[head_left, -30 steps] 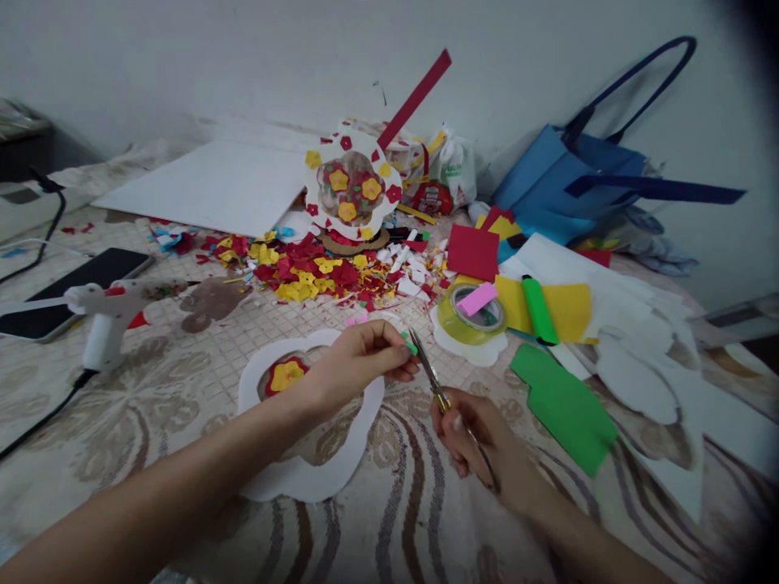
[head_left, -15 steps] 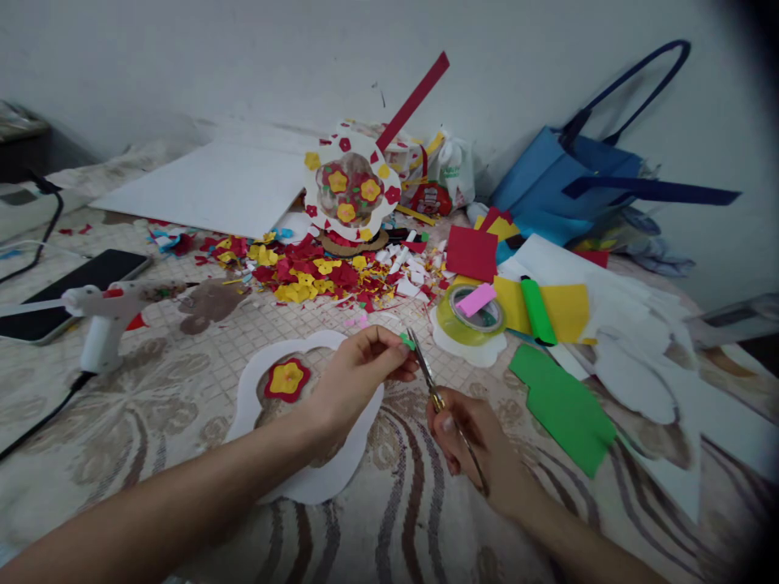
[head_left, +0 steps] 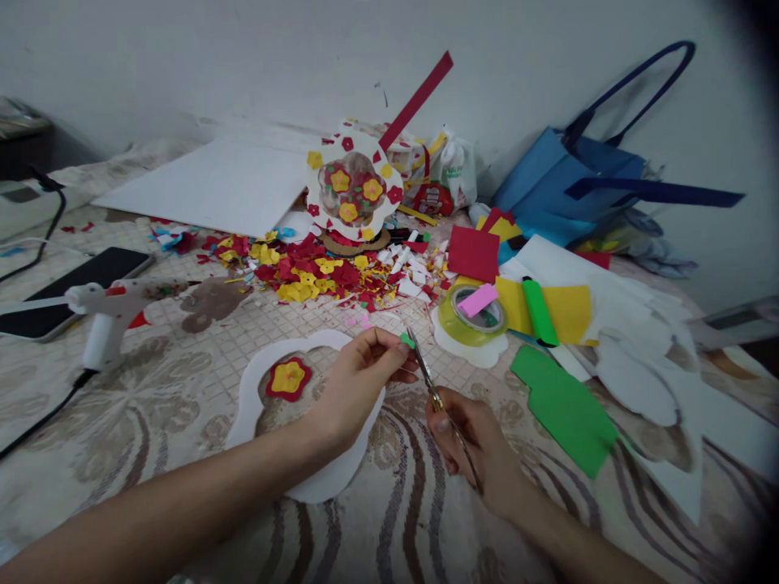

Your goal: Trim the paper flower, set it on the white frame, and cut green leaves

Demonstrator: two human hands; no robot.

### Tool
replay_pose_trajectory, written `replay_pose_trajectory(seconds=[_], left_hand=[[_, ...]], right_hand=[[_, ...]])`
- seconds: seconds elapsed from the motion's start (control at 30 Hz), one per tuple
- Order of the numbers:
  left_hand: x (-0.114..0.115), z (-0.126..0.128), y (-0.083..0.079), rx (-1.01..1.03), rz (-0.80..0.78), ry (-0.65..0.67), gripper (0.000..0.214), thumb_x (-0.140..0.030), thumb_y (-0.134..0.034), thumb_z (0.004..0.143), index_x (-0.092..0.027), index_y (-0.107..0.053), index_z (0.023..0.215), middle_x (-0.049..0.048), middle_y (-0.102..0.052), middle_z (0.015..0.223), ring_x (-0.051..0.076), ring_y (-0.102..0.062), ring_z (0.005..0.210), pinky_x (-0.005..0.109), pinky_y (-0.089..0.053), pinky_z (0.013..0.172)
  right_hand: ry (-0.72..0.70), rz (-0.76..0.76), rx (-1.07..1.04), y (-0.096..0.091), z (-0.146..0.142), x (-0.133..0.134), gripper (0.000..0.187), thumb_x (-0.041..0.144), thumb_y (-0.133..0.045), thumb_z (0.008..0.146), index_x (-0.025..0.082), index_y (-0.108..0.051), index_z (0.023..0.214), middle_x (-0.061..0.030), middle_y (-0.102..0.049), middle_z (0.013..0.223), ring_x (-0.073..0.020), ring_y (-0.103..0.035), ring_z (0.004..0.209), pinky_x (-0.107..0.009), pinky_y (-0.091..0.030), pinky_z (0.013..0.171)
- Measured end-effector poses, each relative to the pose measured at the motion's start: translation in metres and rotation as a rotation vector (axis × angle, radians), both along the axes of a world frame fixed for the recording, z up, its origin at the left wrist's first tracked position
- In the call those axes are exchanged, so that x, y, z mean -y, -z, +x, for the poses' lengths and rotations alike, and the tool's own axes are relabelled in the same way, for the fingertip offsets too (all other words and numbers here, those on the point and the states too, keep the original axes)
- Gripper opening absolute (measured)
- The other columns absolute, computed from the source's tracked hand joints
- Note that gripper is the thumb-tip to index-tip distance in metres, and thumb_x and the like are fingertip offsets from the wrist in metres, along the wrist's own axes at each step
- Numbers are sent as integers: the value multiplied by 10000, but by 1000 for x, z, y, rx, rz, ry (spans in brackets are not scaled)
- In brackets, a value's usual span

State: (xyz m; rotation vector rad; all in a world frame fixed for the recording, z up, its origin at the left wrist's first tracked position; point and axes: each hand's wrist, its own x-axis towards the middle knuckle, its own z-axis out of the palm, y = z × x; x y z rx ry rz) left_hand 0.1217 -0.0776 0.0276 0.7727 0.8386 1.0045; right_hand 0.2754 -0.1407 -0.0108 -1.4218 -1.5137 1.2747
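My left hand (head_left: pixel 359 381) pinches a tiny green paper scrap (head_left: pixel 406 340) between thumb and fingertips. My right hand (head_left: pixel 471 442) grips small scissors (head_left: pixel 429 381), whose blades point up at the scrap and touch it. Under my left wrist lies a white flower-shaped frame (head_left: pixel 252 385) with a red and yellow paper flower (head_left: pixel 287 378) stuck inside it. To the right of the hands lies a green paper sheet (head_left: pixel 565 405).
A glue gun (head_left: pixel 106 312) and a phone (head_left: pixel 73 288) lie at the left. A heap of red and yellow paper cuttings (head_left: pixel 316 272), a decorated flower frame (head_left: pixel 353 188), a tape roll (head_left: pixel 478 316), coloured sheets and a blue bag (head_left: pixel 565 182) fill the far side.
Both hands have drifted slightly nearer to me and to the left. The scissors stay against the green scrap, and the white frame shows more of its red and yellow flower.
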Motion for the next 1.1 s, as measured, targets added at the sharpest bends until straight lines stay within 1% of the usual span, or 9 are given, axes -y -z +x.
replay_pose_trajectory(seconds=[0.13,0.37,0.53,0.73,0.87,1.1], left_hand=[[0,0,0,2,-7,-6,130,-216,-632,775,-156,-521,743,-28,-574,683,87,-558,643,243,-464,681],[0,1,1,6,-11,-18,133,-216,-644,760,-157,-527,737,-28,-572,690,91,-558,657,247,-470,677],[-1,1,1,-12,-2,-8,126,-210,-633,773,-153,-525,742,-28,-575,697,86,-555,653,244,-471,684],[-2,0,0,-48,2,16,140,-214,-652,762,-151,-528,743,-25,-581,703,85,-557,645,241,-462,680],[-1,0,1,-53,4,17,132,-203,-641,769,-150,-523,743,-29,-577,693,83,-561,632,235,-460,670],[-4,0,3,-60,17,17,126,-205,-626,779,-144,-522,740,-21,-584,704,84,-563,645,230,-468,669]], right_hand=[[-1,13,31,-3,-1,-1,509,676,-449,832,187,-454,690,59,-358,504,-84,-339,417,-207,-281,379],[4,7,24,0,1,0,479,643,-464,841,188,-450,692,59,-352,513,-81,-334,418,-202,-283,378],[-3,8,38,-5,0,-1,475,637,-472,837,190,-443,679,60,-359,489,-84,-344,407,-203,-274,372],[7,-23,-5,-5,0,-2,495,660,-466,830,190,-437,676,68,-337,486,-81,-336,399,-207,-267,373],[-12,-34,-44,-6,0,-2,518,683,-441,832,187,-442,681,70,-335,477,-78,-315,396,-210,-267,372],[-33,0,-46,-7,2,-1,544,707,-422,827,184,-442,678,67,-340,480,-74,-311,393,-212,-276,373]])
